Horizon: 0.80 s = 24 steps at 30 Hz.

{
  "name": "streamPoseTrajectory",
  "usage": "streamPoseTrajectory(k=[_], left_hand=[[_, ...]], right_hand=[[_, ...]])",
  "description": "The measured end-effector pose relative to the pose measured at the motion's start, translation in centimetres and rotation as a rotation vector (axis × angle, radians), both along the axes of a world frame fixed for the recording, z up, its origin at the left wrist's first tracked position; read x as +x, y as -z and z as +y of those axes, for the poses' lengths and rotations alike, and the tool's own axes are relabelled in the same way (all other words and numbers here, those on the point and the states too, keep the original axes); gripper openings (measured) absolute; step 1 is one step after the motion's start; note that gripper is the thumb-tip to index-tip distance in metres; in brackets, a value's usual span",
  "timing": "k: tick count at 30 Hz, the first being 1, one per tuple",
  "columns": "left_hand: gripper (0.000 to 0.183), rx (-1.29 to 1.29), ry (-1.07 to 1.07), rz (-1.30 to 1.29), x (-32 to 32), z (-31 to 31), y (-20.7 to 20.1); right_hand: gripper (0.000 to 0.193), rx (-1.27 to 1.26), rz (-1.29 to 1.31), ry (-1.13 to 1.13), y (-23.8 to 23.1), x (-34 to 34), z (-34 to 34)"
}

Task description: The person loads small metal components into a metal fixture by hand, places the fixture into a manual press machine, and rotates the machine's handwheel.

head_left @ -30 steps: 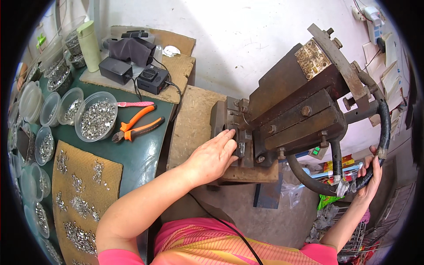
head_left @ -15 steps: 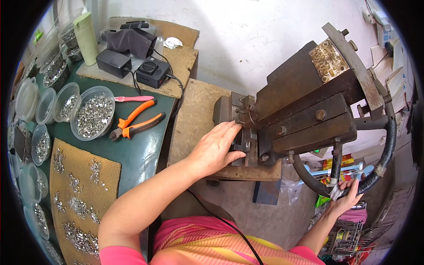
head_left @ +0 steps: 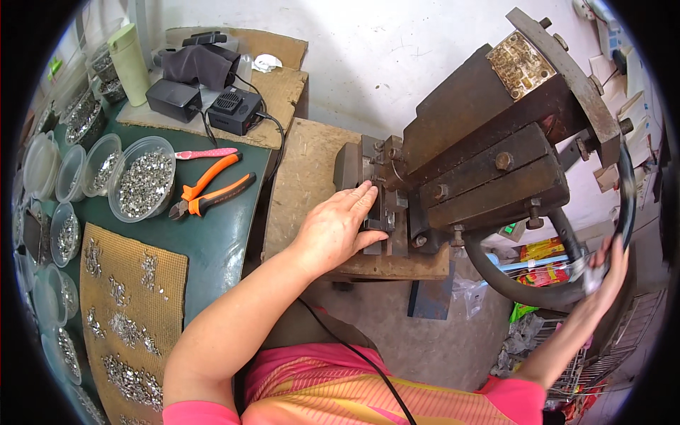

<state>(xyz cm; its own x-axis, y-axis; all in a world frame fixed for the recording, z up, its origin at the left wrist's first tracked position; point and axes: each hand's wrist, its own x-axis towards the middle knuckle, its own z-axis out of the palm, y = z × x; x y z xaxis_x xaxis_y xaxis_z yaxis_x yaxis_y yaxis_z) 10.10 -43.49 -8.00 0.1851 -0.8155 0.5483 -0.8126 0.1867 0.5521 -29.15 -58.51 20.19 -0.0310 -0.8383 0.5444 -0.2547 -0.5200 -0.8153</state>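
Note:
My left hand [head_left: 333, 232] lies on the dark metal die block [head_left: 377, 201] of a manual screw press [head_left: 489, 159]. Its fingers are stretched out and the thumb stands apart. The fingertips touch the block's edge, and whatever small piece may lie under them is hidden. At the right, my right hand [head_left: 603, 280] is on the rim of the press's black handwheel [head_left: 499, 282], by a whitish wrapping [head_left: 592, 275] near a spoke. Motion blurs that hand, but its fingers appear closed round the rim.
The green table [head_left: 219, 248] at left bears orange-handled cutters [head_left: 216, 195], a tub of small metal parts [head_left: 145, 177], and a tan mat [head_left: 134, 283] with piles of parts. Black device boxes [head_left: 237, 111] sit behind. Bagged goods and a wire rack [head_left: 634, 333] stand below the wheel.
My right hand has moved up and to the right, turning the handwheel with it. The left hand stays on the die block. The whole view has shifted slightly.

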Motion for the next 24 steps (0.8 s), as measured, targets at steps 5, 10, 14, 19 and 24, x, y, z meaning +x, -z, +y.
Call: streamPoseTrajectory(k=[5, 10, 14, 19, 24], left_hand=[[0.074, -0.037, 0.0, -0.017, 0.2, 0.2, 0.2], [0.073, -0.041, -0.005, -0.022, 0.1, 0.0, 0.5], [0.073, -0.023, 0.004, -0.037, 0.1, 0.3, 0.6], [0.072, 0.044, -0.003, -0.041, 0.1, 0.2, -0.1], [0.072, -0.044, -0.018, -0.037, -0.2, 0.1, 0.1]], right_hand=[[0.021, -0.339, -0.332, -0.009, 15.0, 1.8, 3.8], [0.03, -0.2, -0.227, -0.007, 11.3, 0.8, 3.8], [0.039, -0.051, -0.038, 0.009, 3.9, -1.3, 1.4], [0.027, 0.185, 0.146, -0.091, -5.2, -0.3, -4.2], [0.021, -0.098, -0.023, -0.124, 3.7, -3.5, 0.9]])
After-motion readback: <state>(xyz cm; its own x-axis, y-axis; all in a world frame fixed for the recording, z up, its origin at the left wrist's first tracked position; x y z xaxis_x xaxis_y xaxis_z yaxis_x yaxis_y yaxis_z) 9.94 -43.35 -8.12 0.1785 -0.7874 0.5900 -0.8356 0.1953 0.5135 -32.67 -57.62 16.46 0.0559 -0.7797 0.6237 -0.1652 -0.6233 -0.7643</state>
